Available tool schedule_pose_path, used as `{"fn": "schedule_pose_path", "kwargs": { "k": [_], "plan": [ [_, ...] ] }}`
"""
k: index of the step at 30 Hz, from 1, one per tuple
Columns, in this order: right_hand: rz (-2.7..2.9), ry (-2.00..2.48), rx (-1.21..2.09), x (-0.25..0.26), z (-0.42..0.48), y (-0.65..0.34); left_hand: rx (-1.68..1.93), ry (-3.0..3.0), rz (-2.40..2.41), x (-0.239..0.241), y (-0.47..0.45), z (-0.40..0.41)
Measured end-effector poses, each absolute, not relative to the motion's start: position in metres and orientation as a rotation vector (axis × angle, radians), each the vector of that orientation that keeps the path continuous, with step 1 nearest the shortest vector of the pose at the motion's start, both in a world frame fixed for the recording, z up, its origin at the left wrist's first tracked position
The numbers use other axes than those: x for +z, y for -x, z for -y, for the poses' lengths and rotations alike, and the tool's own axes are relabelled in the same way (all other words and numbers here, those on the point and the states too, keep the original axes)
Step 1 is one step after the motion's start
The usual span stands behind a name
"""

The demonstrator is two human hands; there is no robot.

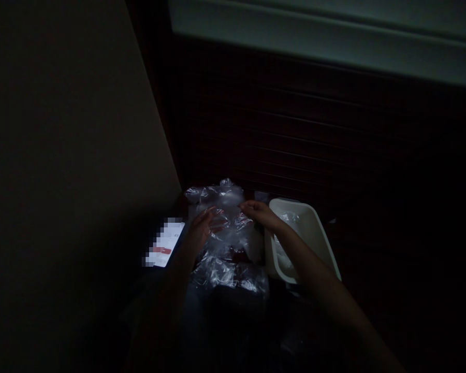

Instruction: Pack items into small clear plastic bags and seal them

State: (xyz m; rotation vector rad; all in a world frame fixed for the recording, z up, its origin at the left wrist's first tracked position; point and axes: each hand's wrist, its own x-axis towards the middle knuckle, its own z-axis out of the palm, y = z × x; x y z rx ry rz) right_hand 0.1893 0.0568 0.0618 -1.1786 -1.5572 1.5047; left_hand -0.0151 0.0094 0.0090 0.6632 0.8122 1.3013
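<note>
1. The room is very dark: a plain wall (62,129) rises on the left, a dark panel with horizontal lines (279,119) stands behind, and a pale ledge (314,39) runs across the upper right.
2. The left hand (201,228) is at the left side of a heap of clear plastic (233,235), fingers loosely extended toward it; I cannot tell whether they grip any film.
3. The right hand (258,212) reaches in from the other side, thumb and fingertips drawn together at the heap's upper right; the dimness hides whether film is pinched there.
4. The heap lies between and below the two hands, crumpled and glinting. More shiny film (223,272) bunches nearer the person, just above a dark shape too dim to identify.
5. Just right of the heap is a white bin (321,233) with rounded corners. Crumpled clear plastic (282,256) lies inside it, and the right forearm crosses above, blocking part of the interior.
6. Left of the left forearm, a phone (171,242) glows, tilted, with a red bar on its bright screen; pixelation covers its left part.
</note>
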Motion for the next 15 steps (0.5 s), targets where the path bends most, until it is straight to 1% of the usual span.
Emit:
{"fn": "schedule_pose_path", "kwargs": {
  "k": [8, 15],
  "plan": [
    [1.563, 1.18, 1.479, 0.063, -0.056, -0.189, 1.365, -0.667, -0.873, 0.01, 0.014, -0.009],
    [1.52, 1.135, 1.518, 0.061, -0.058, -0.19, 1.447, -0.693, -1.009, -0.003, 0.017, -0.017]
  ]
}}
